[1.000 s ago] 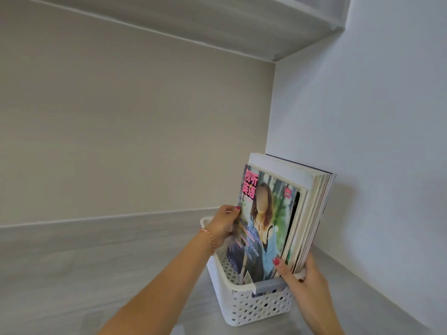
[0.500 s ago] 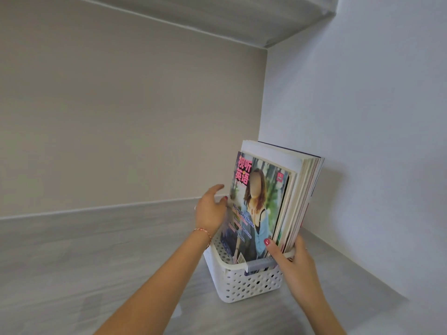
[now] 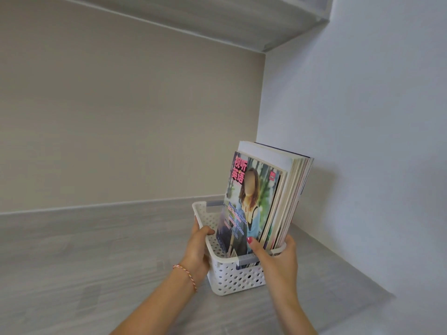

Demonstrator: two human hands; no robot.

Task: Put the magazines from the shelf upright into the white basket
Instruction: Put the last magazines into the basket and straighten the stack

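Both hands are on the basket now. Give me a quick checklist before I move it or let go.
1. Magazines in white basket: ok.
2. Magazines upright: ok, leaning slightly right.
3. Left hand grip on basket's left rim: ok.
4. Right hand on the near right corner, thumb against front cover: ok.
5. Basket flat on shelf: cannot tell, base hidden by hands.
6. More magazines left on shelf: none in view.

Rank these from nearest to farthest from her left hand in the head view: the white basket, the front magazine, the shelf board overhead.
1. white basket: left hand grips its left rim.
2. front magazine: upright inside, just right.
3. shelf board overhead: high above.
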